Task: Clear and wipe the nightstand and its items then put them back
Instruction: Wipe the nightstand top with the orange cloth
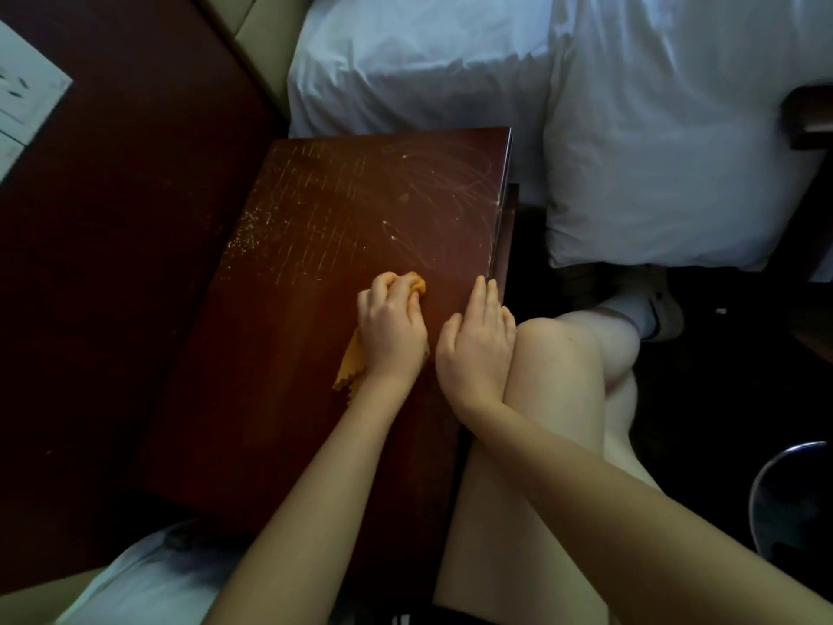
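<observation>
The dark red-brown nightstand (315,227) fills the middle of the head view; its top is bare and scratched with pale streaks. My left hand (392,329) grips a bunched orange cloth (349,365) and presses it on the top near the right side. A corner of the cloth sticks out past my fingers and another trails below my wrist. My right hand (478,342) lies flat with straight fingers on the nightstand's right edge, right beside the left hand.
A bed with white sheets (419,60) and a white pillow (676,142) lies beyond the nightstand. A dark wood panel with a white switch plate (22,106) stands to the left. My bare knee (563,354) is against the nightstand's right side. A round metal rim (784,493) shows at lower right.
</observation>
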